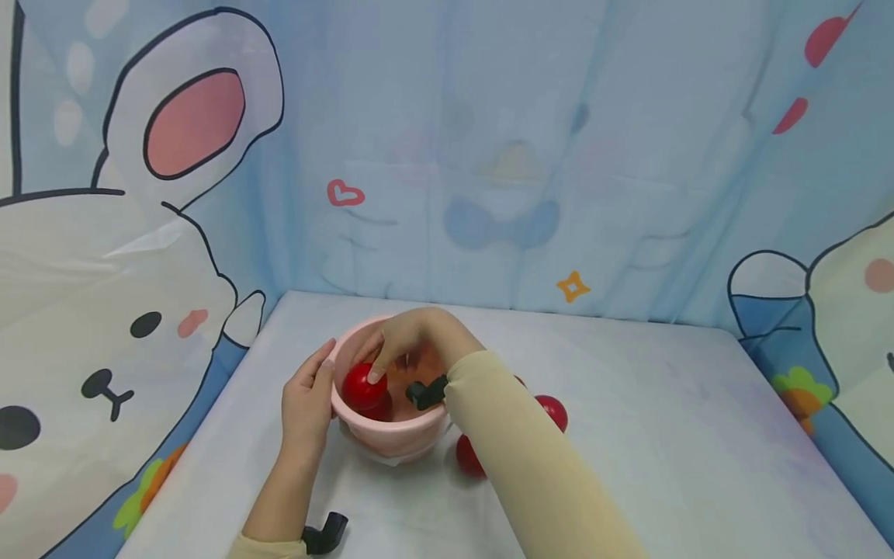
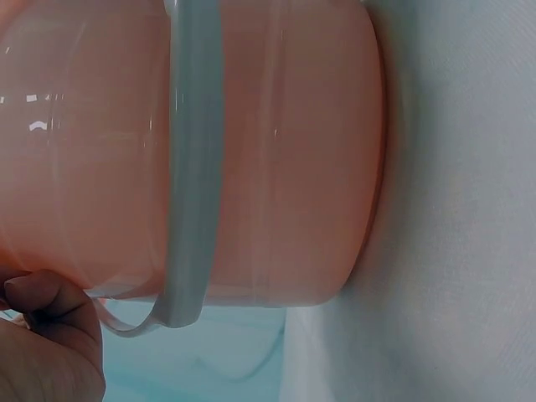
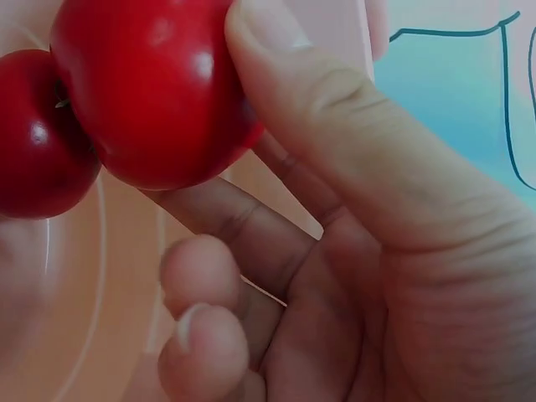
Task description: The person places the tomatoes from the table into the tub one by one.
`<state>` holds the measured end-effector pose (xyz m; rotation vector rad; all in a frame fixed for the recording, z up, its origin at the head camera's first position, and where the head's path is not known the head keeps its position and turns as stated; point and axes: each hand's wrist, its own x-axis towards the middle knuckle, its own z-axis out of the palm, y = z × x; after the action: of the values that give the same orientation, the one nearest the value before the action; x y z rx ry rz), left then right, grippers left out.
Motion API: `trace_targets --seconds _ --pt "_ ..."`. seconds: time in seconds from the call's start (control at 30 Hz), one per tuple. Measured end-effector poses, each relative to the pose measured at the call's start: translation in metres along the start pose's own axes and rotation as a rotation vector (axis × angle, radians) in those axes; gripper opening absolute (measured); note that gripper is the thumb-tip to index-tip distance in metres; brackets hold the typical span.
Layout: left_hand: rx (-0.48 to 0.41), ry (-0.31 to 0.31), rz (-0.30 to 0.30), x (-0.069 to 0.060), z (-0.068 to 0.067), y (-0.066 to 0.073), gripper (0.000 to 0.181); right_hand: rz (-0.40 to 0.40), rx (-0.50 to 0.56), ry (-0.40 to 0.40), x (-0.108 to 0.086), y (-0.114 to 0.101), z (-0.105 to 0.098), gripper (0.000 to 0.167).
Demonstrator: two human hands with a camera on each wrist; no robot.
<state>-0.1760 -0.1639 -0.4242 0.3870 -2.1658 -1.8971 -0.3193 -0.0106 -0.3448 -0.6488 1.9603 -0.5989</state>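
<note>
Sleeves (image 1: 538, 458) meet hands (image 1: 412, 334) (image 1: 307, 397) holding a bucket (image 1: 394, 441) (pink) and red fruit (image 1: 362, 390).

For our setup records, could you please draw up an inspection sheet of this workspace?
Surface: pale tabletop with a cloth-like look.
Job's things: pink bucket standing upright; inside it, a held red fruit beside a second red fruit; outside, at least a nearer red fruit and a farther red fruit, partly behind the right sleeve.
Clutter: nothing seen.
Left grip: left hand touches the bucket near its rim.
Right grip: right hand holds a fruit between thumb and fingers.
Cables: nothing seen.
Surroundings: blue backdrop with cartoon figures.
</note>
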Motion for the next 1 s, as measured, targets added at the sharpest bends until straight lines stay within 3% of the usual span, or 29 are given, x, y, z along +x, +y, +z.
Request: trace_targets --seconds 0.13,0.37,0.63,0.83,1.0 --pt "0.003 0.001 -0.008 0.0 0.0 -0.001 0.042 0.022 0.077 -0.004 -0.004 0.0 0.001 0.046" --pt "-0.005 -0.014 0.001 0.001 -0.001 -0.002 0.04 -0.002 0.086 0.035 -0.019 -0.002 -0.001 0.043" --pt "-0.01 -0.018 0.006 0.001 -0.002 -0.002 0.039 -0.117 -0.148 0.097 -0.042 -0.001 -0.013 0.054" --pt "0.0 -0.007 0.007 0.0 -0.001 -0.002 0.038 -0.176 -0.144 0.171 -0.077 0.023 -0.027 0.055" --pt "0.014 0.005 0.03 0.0 -0.001 -0.002 0.039 -0.224 -0.057 0.297 -0.118 0.061 -0.035 0.048"
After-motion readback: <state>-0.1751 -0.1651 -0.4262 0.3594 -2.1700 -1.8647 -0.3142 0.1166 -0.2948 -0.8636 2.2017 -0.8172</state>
